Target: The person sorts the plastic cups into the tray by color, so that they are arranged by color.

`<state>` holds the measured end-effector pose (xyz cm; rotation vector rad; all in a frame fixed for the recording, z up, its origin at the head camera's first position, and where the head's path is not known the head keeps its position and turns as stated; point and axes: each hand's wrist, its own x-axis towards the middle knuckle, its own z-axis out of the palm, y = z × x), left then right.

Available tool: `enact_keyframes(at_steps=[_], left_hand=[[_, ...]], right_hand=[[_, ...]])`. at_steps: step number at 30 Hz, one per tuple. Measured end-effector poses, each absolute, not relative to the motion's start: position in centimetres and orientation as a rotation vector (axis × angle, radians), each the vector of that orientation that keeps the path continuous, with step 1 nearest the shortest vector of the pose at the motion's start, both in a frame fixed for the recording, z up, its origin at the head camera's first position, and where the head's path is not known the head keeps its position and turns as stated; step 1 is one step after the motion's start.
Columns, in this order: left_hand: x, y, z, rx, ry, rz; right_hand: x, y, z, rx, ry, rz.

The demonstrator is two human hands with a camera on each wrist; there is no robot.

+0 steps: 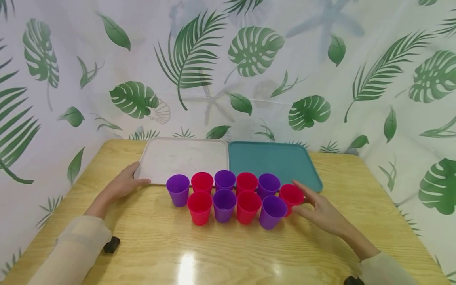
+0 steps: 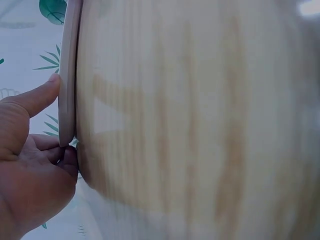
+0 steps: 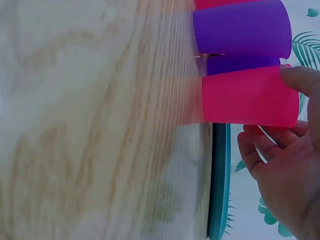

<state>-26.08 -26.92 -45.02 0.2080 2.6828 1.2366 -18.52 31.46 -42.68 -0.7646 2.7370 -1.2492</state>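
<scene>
At the table's left, my left hand [image 1: 122,183] grips the near left corner of a white tray [image 1: 185,158]. Its thumb lies against the tray's edge in the left wrist view, with the other fingers curled at the corner. My right hand [image 1: 322,211] holds a red cup [image 3: 250,97] at the right end of a cluster, thumb on the near side and index finger on the far side. Beside that cup stands a purple cup [image 1: 271,215]. More red cups [image 1: 199,209] and purple cups [image 1: 178,192] stand upright in two rough rows, open ends up.
A teal tray [image 1: 274,158] lies at the back, its left edge against the white tray. The cups stand along the trays' near edges on the wooden table [image 1: 228,253]. A leaf-patterned cloth [image 1: 249,79] hangs behind the table.
</scene>
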Motion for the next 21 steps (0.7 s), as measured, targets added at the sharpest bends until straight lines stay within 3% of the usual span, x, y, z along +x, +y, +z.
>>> enact_keyframes(at_steps=[21], left_hand=[[-25.41, -26.55, -44.85, 0.123, 2.620, 1.332]], right_hand=[[-18.69, 30.82, -43.14, -0.799, 2.716, -1.458]])
